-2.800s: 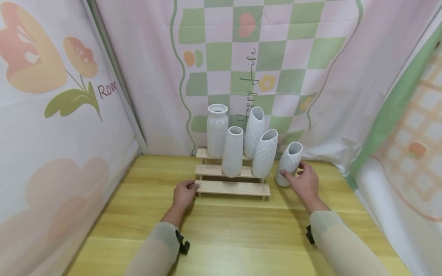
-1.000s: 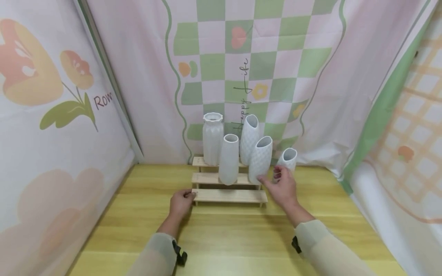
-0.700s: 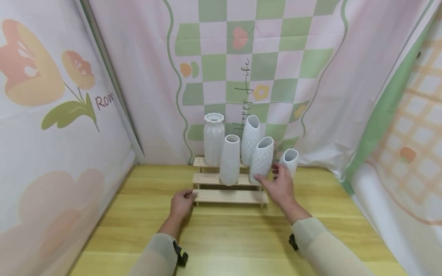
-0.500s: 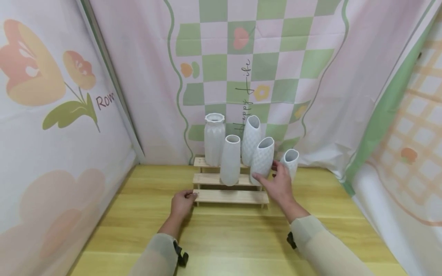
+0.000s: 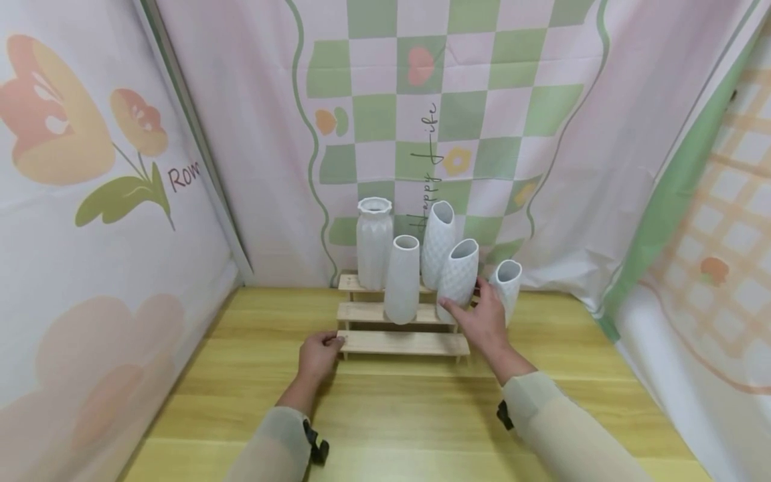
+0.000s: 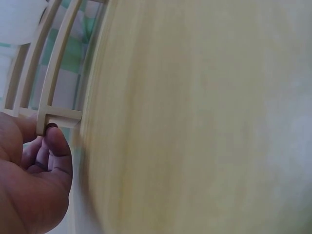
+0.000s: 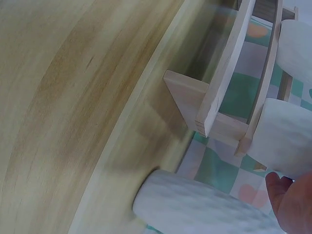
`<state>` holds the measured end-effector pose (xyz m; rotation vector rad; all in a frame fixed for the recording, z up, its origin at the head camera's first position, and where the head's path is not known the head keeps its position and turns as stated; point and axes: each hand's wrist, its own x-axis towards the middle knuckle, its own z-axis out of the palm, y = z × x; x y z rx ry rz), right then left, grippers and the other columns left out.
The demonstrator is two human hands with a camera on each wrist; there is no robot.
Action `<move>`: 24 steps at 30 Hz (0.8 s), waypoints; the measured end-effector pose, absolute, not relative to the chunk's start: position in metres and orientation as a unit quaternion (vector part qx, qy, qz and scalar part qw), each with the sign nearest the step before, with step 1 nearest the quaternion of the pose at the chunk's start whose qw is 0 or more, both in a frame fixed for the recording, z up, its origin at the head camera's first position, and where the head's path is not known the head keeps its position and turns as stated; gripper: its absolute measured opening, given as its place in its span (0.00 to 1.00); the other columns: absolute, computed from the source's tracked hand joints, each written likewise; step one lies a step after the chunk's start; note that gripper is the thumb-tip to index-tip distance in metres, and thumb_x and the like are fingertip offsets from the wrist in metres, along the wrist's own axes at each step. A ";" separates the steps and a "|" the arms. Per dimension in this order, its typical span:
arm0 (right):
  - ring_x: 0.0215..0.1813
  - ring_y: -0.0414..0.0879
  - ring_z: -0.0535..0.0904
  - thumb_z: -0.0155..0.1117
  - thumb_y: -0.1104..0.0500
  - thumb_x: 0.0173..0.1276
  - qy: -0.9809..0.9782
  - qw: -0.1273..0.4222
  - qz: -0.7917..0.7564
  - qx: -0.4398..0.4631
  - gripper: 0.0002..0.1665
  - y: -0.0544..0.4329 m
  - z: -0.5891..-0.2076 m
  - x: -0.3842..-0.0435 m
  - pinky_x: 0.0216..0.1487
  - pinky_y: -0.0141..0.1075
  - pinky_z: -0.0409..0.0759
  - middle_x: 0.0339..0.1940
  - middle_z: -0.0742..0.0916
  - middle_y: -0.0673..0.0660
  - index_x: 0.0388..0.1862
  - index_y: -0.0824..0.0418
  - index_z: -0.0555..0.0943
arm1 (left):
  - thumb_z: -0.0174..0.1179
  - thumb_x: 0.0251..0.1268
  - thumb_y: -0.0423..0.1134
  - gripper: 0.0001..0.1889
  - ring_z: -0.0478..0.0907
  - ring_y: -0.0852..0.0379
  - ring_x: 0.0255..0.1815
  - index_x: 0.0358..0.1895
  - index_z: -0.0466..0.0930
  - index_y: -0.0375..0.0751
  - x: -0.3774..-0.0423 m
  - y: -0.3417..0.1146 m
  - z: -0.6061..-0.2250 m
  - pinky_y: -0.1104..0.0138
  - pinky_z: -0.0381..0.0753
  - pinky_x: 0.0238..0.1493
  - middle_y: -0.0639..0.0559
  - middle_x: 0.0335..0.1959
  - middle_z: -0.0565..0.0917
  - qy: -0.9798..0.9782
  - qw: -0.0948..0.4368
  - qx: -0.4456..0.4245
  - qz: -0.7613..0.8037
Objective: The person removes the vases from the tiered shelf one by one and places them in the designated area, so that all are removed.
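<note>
My left hand (image 5: 318, 358) pinches the left end of the lowest step of a three-tier wooden display stand (image 5: 403, 343); the left wrist view shows thumb and fingers at that corner. On the middle step's right end stands a white textured vase (image 5: 460, 271) with a slanted mouth. My right hand (image 5: 486, 327) holds this vase low down, thumb in front and fingers round its right side. Left of it, on the same step, is a smooth tapered white vase (image 5: 402, 284). The top step bears a ruffled-rim vase (image 5: 375, 248) and another slant-mouthed textured vase (image 5: 438, 248).
A third slant-mouthed vase (image 5: 508, 288) stands on the wooden table (image 5: 385, 422), just right of the stand and behind my right hand; it lies low in the right wrist view. A checked curtain (image 5: 458, 114) hangs close behind, with patterned cloth (image 5: 120, 268) at the left side.
My right hand has let go of the vase on the table and moved left onto the textured vase on the middle step. My left hand stays at the stand's corner; the head view has shifted slightly.
</note>
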<state>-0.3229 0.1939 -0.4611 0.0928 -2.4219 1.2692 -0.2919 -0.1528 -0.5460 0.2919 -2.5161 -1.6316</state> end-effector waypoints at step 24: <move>0.62 0.60 0.76 0.77 0.37 0.62 -0.863 0.220 0.453 0.037 0.53 0.193 -0.464 -0.324 0.57 0.56 0.82 0.63 0.79 0.64 0.75 0.64 0.68 | 0.65 0.73 0.40 0.17 0.84 0.54 0.34 0.57 0.85 0.31 -0.291 -0.151 -0.545 0.62 0.86 0.37 0.44 0.40 0.88 -0.816 0.069 0.099 -0.565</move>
